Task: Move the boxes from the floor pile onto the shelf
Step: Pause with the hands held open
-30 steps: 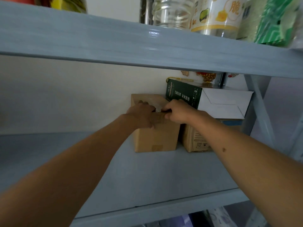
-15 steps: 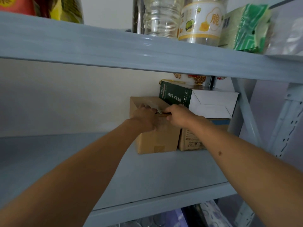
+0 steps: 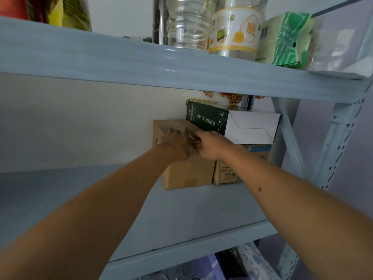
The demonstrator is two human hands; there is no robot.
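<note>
On the grey shelf (image 3: 191, 209), toward one o'clock, left hand (image 3: 175, 145) and right hand (image 3: 212, 146) curl fingers over the brown box (image 3: 187, 172) top.

We face a pale grey-blue metal shelving rack (image 3: 201, 215) against a plain off-white wall (image 3: 80, 122). Its perforated grey upright (image 3: 335, 150) stands at our right.

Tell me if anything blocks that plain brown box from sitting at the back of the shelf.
Nothing visible does. The plain brown box already stands on the shelf, seemingly against the back wall, beside the printed carton. The left hand and right hand are on its top front edge.
</note>
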